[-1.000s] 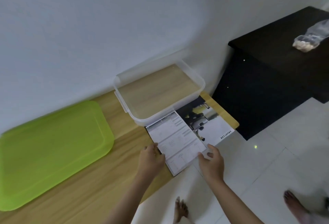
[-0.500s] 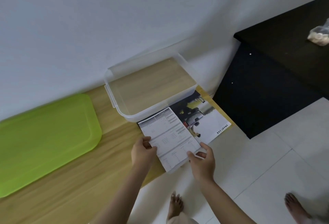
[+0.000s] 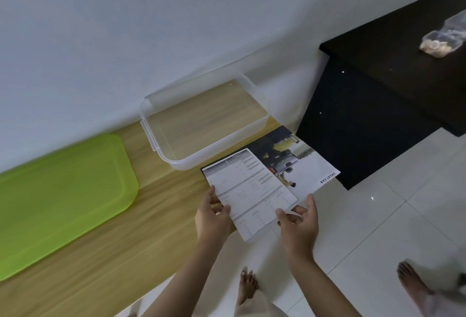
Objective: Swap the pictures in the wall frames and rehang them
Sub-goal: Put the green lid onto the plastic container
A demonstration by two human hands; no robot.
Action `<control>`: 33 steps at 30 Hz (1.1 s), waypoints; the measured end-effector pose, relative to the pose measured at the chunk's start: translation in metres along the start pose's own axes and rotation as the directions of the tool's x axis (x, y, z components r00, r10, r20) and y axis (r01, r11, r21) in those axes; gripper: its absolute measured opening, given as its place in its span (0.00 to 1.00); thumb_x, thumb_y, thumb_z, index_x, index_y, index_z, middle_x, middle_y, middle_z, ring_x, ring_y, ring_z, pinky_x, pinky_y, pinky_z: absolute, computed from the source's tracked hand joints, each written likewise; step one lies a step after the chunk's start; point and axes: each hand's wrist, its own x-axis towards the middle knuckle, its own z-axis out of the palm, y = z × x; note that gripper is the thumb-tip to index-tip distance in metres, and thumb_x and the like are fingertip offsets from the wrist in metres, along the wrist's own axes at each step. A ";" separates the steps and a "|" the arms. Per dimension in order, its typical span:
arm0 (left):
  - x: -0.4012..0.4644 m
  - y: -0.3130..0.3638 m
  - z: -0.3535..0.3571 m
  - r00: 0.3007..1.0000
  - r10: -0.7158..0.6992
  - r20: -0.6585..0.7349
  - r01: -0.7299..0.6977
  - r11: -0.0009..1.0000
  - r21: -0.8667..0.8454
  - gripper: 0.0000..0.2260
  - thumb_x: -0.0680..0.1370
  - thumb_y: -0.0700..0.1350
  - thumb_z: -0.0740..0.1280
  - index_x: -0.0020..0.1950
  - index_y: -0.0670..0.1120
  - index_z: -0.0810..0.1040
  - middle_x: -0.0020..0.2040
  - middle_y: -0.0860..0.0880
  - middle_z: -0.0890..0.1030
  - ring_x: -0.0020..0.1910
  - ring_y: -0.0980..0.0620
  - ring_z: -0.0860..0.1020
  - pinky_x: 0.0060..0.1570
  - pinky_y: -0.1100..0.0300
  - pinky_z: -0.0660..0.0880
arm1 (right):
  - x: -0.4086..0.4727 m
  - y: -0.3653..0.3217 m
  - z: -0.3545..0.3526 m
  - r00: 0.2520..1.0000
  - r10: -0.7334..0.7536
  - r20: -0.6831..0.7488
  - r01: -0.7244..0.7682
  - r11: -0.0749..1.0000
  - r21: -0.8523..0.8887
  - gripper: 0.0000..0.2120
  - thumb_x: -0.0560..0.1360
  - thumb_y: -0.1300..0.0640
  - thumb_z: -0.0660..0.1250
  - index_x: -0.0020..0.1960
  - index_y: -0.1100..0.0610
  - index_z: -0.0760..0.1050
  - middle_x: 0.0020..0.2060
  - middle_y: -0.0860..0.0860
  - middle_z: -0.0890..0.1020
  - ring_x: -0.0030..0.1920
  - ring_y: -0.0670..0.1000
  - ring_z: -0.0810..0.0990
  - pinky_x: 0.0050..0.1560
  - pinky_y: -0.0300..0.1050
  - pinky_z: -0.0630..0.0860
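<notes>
Pinching printed sheet [image 3: 248,190] between left hand [image 3: 210,216] and right hand [image 3: 298,226], car picture [image 3: 293,163] beneath.

green lid [image 3: 60,198], clear tub [image 3: 201,125], black cabinet [image 3: 378,105]

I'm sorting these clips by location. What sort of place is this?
Probably a room in a home: white tiled floor, plain white wall, a low wooden bench holding a clear plastic container, and bare feet.

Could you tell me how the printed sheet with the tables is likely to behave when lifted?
The printed sheet is thin paper, so probably light and floppy; both the left hand and right hand pinch its edges. Its finish may make it slide on the car brochure.
</notes>
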 end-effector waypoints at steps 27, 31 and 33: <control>0.162 0.100 -0.110 0.972 0.197 -0.125 -0.189 0.979 0.078 0.25 0.74 0.34 0.67 0.70 0.46 0.68 0.44 0.58 0.74 0.38 0.57 0.76 0.43 0.65 0.72 | 0.046 -0.095 0.194 0.980 -0.060 0.189 0.067 0.997 -0.032 0.50 0.65 0.64 0.77 0.76 0.50 0.50 0.44 0.53 0.78 0.43 0.53 0.82 0.46 0.54 0.82; 0.197 0.104 -0.114 0.983 0.161 -0.088 -0.150 0.981 0.122 0.26 0.74 0.33 0.66 0.70 0.45 0.67 0.45 0.55 0.75 0.41 0.54 0.77 0.46 0.60 0.73 | 0.061 -0.098 0.222 0.983 -0.029 0.179 0.045 0.995 -0.087 0.49 0.64 0.64 0.78 0.76 0.53 0.52 0.42 0.53 0.79 0.43 0.53 0.82 0.46 0.54 0.82; 0.208 0.104 -0.113 0.987 0.140 -0.079 -0.127 0.981 0.143 0.26 0.74 0.32 0.65 0.71 0.45 0.67 0.48 0.51 0.76 0.42 0.53 0.76 0.46 0.61 0.72 | 0.066 -0.099 0.230 0.985 0.000 0.174 0.022 0.992 -0.124 0.50 0.64 0.64 0.78 0.76 0.54 0.51 0.41 0.52 0.79 0.43 0.53 0.82 0.46 0.55 0.82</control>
